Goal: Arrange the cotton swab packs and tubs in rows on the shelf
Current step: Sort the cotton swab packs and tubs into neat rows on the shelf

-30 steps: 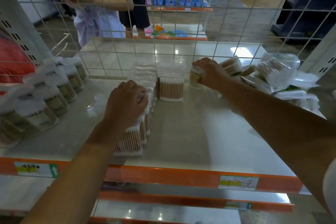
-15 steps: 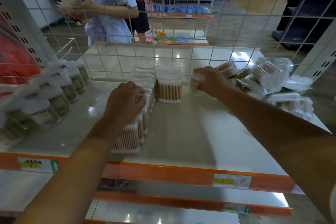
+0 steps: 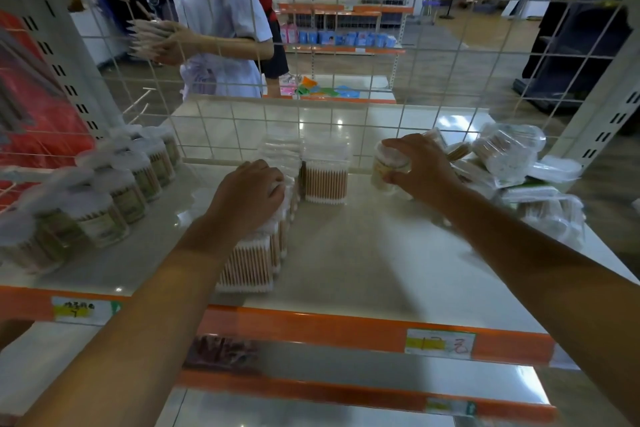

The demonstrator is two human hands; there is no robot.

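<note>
The white shelf (image 3: 346, 263) with an orange front edge carries round tubs (image 3: 104, 208) at left, square packs (image 3: 249, 263) in 2 middle rows, and loose bagged packs (image 3: 512, 156) piled at right.

wire grid panel (image 3: 346, 55) fronts orange-edged store shelving (image 3: 341, 28) across the floor.
</note>
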